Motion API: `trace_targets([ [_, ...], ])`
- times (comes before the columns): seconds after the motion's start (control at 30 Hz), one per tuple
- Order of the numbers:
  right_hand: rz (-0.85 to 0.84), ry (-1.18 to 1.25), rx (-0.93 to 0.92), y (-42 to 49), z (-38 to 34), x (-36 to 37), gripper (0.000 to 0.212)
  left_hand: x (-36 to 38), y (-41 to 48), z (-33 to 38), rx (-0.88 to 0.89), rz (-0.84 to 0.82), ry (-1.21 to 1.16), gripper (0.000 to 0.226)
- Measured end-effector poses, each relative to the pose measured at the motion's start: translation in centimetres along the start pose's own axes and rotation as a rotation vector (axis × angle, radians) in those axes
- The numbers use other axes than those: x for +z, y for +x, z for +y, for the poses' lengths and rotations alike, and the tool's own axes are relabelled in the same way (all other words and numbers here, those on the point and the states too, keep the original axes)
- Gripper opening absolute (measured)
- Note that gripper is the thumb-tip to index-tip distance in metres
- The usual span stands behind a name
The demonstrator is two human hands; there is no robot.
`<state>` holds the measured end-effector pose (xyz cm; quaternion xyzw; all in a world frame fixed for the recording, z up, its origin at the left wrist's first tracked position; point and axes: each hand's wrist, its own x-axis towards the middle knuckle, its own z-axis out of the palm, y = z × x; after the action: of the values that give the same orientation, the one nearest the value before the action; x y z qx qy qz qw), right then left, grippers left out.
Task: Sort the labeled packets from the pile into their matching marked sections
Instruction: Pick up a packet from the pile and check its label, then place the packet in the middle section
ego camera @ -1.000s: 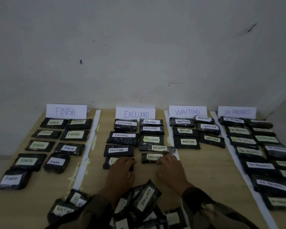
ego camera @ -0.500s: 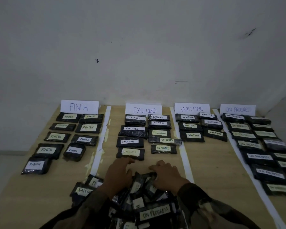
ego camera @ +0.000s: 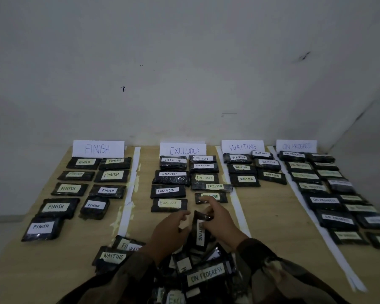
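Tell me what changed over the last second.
Both hands drew back from the front EXCLUDED packets, letting them go in their section, and returned to the pile. The right hand took hold of a WAITING packet and raised it on end out of the pile. The left hand is open beside it. The other sorted packets stayed where they were.

table (ego camera: 270, 218): light wood top, far edge at the wall
tape strips (ego camera: 130, 191): three, white, front to back, four sections
signs: FINISH sign (ego camera: 98, 148), EXCLUDED sign (ego camera: 183, 150), WAITING sign (ego camera: 242, 147), ON PROGRESS sign (ego camera: 296, 146), all at far edge
FINISH packets (ego camera: 111, 174): nine, two columns
EXCLUDED packets (ego camera: 167, 190): nine
WAITING packets (ego camera: 246, 179): six
ON PROGRESS packets (ego camera: 323, 200): two columns, labels blurred
pile (ego camera: 206, 276): overlapping packets, near edge
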<state>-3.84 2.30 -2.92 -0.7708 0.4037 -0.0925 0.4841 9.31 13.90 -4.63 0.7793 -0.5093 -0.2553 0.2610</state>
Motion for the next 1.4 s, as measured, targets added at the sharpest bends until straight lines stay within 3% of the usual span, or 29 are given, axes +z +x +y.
trace_targets([
  [0.1, 0.003, 0.024, -0.078, -0.2, -0.7, 0.4, 0.067, -0.2, 0.4, 0.8, -0.061, 0.029, -0.15, 0.037],
  [0.27, 0.064, -0.004, -0.167, -0.4, -1.5, 1.5, 0.061, -0.8, 0.6, 0.9, -0.087, 0.109, -0.244, 0.007],
  [0.47, 0.135, -0.136, -0.198, -1.5, -1.6, 1.7, 0.064, -1.4, 0.4, 1.3, -0.335, 0.251, -0.639, 0.007],
  [0.7, 0.178, -0.402, -0.295, -2.3, -0.4, 1.6, 0.064, -0.7, -0.2, 2.9, -0.519, 0.172, -0.991, 0.008],
  [0.83, 0.149, -0.527, -0.302, -2.4, 1.2, 0.0, 0.07, 0.4, 0.7, 3.2, -0.462, 0.174, -0.78, 0.015],
  [1.1, 0.139, -0.742, -0.216, -1.7, 6.0, -8.4, 0.067, 4.0, 3.6, 5.7, -0.051, 0.086, -0.104, 0.044],
  [1.4, 0.095, -0.799, -0.168, 1.1, 12.5, -17.7, 0.063, 10.7, 8.2, 11.7, 0.174, 0.111, 0.183, 0.048],
])
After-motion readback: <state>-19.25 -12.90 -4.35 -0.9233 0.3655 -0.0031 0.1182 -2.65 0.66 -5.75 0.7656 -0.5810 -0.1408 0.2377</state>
